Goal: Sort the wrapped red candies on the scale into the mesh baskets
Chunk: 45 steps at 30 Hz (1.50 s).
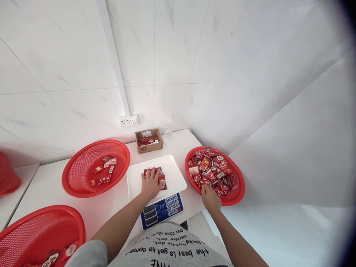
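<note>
My left hand (151, 183) lies with fingers spread over several small red packets (162, 184) on the white tray (176, 181) of a digital scale. Partly covered by the hand, the packets cannot be made out singly. At the near left rim of the right red basket (239, 189), my right hand (211, 199) has its fingers closed on a small red snack packet (205, 181). That basket holds a heap of similar red packets (213, 168). Below the tray is the scale's blue panel (162, 210) with number keys and dark displays.
A red basket (68, 174) with a few packets stands left of the scale; another red basket (79, 218) is nearer at lower left. Behind the scale are a small cardboard box (150, 147) and a clear bottle (168, 131). The wall has a socket (128, 120).
</note>
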Each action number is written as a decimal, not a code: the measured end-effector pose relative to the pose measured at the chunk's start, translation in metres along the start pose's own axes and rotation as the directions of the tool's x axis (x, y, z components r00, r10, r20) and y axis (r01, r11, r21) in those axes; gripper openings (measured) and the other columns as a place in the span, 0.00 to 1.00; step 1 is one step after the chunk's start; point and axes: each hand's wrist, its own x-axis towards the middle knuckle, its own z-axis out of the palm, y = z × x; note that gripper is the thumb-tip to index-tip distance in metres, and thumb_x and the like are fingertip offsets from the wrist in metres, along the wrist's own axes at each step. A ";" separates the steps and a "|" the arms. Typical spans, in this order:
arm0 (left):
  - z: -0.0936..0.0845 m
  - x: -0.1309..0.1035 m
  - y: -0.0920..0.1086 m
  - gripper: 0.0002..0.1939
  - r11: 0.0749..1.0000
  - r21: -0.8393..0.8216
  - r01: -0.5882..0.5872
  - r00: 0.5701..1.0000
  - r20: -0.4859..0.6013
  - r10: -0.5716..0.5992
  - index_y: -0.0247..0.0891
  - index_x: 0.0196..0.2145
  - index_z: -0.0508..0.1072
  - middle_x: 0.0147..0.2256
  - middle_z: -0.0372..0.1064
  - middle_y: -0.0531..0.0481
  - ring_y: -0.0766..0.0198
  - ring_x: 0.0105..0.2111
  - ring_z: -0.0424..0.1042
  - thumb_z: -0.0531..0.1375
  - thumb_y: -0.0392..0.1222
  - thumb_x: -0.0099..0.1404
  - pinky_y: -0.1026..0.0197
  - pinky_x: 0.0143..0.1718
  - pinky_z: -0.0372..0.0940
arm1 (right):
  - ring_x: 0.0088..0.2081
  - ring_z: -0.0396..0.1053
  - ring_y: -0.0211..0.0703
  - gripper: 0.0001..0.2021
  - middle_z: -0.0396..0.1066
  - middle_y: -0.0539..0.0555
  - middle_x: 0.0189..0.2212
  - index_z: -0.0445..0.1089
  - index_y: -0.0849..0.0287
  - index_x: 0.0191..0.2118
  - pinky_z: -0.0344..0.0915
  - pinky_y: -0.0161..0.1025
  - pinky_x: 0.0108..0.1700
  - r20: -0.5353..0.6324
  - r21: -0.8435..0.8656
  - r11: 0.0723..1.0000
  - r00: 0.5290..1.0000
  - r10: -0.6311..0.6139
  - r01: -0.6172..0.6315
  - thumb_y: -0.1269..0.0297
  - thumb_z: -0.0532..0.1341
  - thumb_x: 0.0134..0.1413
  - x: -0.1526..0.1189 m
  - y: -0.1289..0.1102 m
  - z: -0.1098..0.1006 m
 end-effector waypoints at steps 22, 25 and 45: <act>-0.010 -0.083 -0.032 0.25 0.995 -0.058 -0.083 0.996 -0.048 0.080 0.46 0.59 0.55 0.62 0.47 0.47 0.51 0.62 0.40 0.46 0.52 0.65 0.41 0.58 0.44 | 0.51 0.60 0.49 0.20 0.64 0.58 0.51 0.61 0.55 0.54 0.56 0.45 0.51 0.130 0.058 0.820 0.810 -0.572 0.570 0.59 0.47 0.59 -0.007 -0.117 0.000; -0.011 -0.076 -0.027 0.28 0.991 -0.014 -0.130 0.991 0.014 0.130 0.49 0.60 0.51 0.63 0.44 0.49 0.49 0.62 0.39 0.47 0.53 0.64 0.39 0.58 0.41 | 0.55 0.55 0.51 0.21 0.57 0.58 0.56 0.58 0.51 0.56 0.54 0.48 0.52 0.234 0.010 0.782 0.759 -0.608 0.623 0.58 0.48 0.58 -0.009 -0.146 0.002; -0.021 -0.060 -0.033 0.28 0.965 -0.146 -0.217 0.959 0.151 0.238 0.43 0.57 0.58 0.60 0.52 0.49 0.49 0.62 0.39 0.47 0.56 0.63 0.41 0.59 0.42 | 0.48 0.62 0.42 0.14 0.67 0.55 0.45 0.71 0.59 0.37 0.58 0.38 0.50 0.135 0.294 0.648 0.641 -0.756 0.702 0.77 0.50 0.52 0.013 -0.151 0.018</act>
